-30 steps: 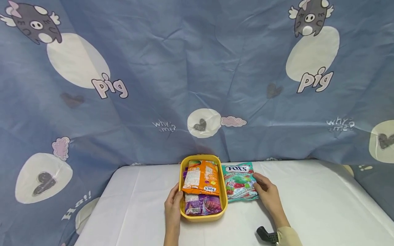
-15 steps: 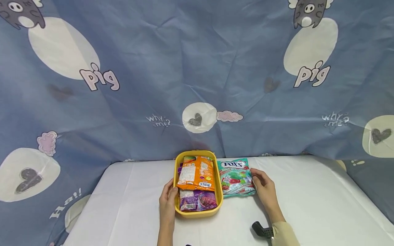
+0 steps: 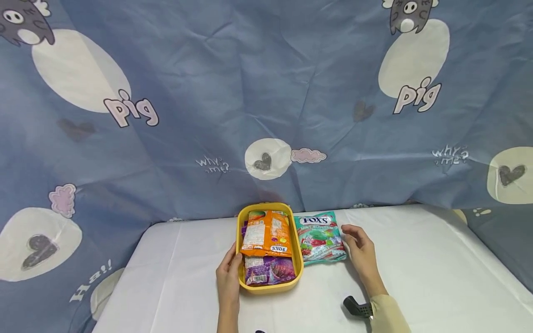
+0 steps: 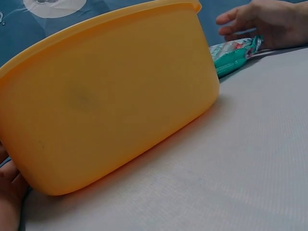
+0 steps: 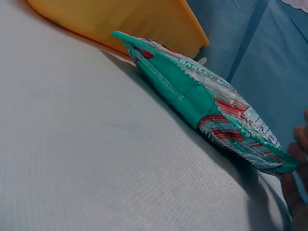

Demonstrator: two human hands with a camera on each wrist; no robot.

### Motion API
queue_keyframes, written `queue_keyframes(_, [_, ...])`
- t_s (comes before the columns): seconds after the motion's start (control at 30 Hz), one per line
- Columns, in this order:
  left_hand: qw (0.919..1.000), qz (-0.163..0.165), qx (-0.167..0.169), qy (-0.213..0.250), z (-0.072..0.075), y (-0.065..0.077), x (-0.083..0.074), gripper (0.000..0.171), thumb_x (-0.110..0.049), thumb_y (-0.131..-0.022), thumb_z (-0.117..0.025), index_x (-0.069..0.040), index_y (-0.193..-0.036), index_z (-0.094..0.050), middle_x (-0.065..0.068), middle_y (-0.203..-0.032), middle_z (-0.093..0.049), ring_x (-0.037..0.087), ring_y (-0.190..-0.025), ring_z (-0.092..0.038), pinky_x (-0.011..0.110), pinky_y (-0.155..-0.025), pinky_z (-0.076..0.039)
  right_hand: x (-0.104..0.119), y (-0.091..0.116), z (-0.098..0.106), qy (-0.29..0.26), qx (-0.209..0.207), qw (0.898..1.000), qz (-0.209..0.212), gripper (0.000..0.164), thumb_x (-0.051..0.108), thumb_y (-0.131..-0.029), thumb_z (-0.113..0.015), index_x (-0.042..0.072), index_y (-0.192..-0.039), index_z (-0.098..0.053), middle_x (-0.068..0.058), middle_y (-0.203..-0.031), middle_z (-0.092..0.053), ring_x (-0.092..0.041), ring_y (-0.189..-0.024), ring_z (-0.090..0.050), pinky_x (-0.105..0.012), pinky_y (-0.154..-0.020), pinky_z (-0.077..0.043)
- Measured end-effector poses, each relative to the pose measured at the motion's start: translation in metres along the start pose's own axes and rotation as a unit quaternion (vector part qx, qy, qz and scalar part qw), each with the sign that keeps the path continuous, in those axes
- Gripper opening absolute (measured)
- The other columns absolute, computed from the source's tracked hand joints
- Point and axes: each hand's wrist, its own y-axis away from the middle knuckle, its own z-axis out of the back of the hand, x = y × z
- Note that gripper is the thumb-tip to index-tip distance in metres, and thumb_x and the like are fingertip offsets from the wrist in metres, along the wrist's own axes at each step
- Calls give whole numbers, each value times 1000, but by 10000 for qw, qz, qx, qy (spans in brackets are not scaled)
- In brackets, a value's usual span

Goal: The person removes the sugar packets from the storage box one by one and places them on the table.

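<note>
A yellow plastic tub [image 3: 272, 290] stands on the white-covered table, holding an orange Fox's candy bag [image 3: 266, 236] on top of a purple candy bag [image 3: 270, 271]. Along the tub's left side rests my left hand [image 3: 227, 276], its fingers loosely straight against the wall and the thumb near the rim. A green Fox's Mint Blossom candy bag [image 3: 318, 238] lies flat just right of the tub. My right hand [image 3: 362, 254] is beside that bag's right edge, fingers relaxed and spread a little, gripping nothing. The left wrist view shows the tub's near wall [image 4: 106, 106] and the right hand's loose fingers [image 4: 236, 19].
A blue cloth with pig prints [image 3: 266, 92] hangs behind the table's back edge, close behind the tub. White table cover [image 3: 183, 277] extends to both sides. A black wrist device [image 3: 357, 307] sits by the right sleeve [image 3: 387, 314].
The head view has shifted slightly. My right hand's fingers and thumb have moved slightly off the green bag's right edge. The left hand, tub and bags keep their places.
</note>
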Motion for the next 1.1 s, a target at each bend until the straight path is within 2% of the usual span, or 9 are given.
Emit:
queue_keyframes(0.17, [10000,-13,-43,8,0,0,-2,45,-31,-95,-53,-17,-138,-50,3,-144,-47,20,-137,-40,37,-115,-33,3,1,1,-381,-158,9987,306,22,-2,-94,-50,-1,-114,-59,-16,-116,-60,-3,-106,-56,-8,-91,-44])
queue_keyframes(0.3, [10000,1,-64,41,1,0,1,44,-31,-95,-53,-17,-137,-50,2,-143,-48,19,-137,-39,37,-115,-32,6,2,4,-582,-152,9978,273,23,4,-95,-50,-1,-116,-58,-12,-116,-61,-5,-107,-56,-10,-90,-45])
queue_keyframes(0.4, [10000,20,-52,49,0,0,4,45,-32,-95,-53,-17,-137,-50,1,-143,-48,20,-137,-39,38,-116,-31,10,3,7,-731,128,9972,130,26,9,-96,-51,0,-120,-55,-6,-118,-60,-7,-109,-56,-12,-89,-48])
queue_keyframes(0.53, [10000,-22,-61,28,-1,0,4,45,-32,-95,-54,-17,-137,-50,1,-143,-49,19,-137,-39,38,-116,-32,21,2,5,-969,893,9908,319,33,9,-97,-50,-3,-127,-48,-16,-126,-53,-16,-116,-55,-15,-91,-50])
queue_keyframes(0.67, [9999,-57,-120,0,-1,-1,1,44,-31,-95,-54,-18,-137,-51,1,-142,-50,19,-137,-40,38,-115,-33,34,3,-2,-1320,1679,9754,553,37,1,-97,-44,-4,-133,-41,-24,-134,-44,-21,-122,-52,-21,-96,-50])
queue_keyframes(0.83, [9999,-50,-105,-31,-1,-1,1,43,-32,-95,-53,-19,-137,-51,1,-142,-49,20,-137,-40,39,-115,-33,51,7,-8,-2100,2499,9428,678,50,-13,-91,-29,-6,-141,-28,-23,-141,-37,-27,-128,-46,-31,-103,-48])
queue_keyframes(0.93, [10000,-45,-71,-21,-1,-1,2,44,-33,-95,-53,-20,-137,-51,1,-143,-49,21,-137,-39,39,-115,-33,61,11,-12,-2406,2899,9250,486,50,-8,-94,-30,-3,-143,-24,-24,-145,-32,-31,-133,-41,-36,-107,-44])
queue_keyframes(1.1, [9999,-64,-66,-52,0,-1,2,43,-32,-95,-52,-21,-137,-50,1,-143,-48,21,-138,-39,40,-116,-32,78,19,-26,-2424,3423,9078,-68,50,5,-99,-38,5,-147,-23,-23,-152,-23,-38,-140,-28,-46,-113,-35])
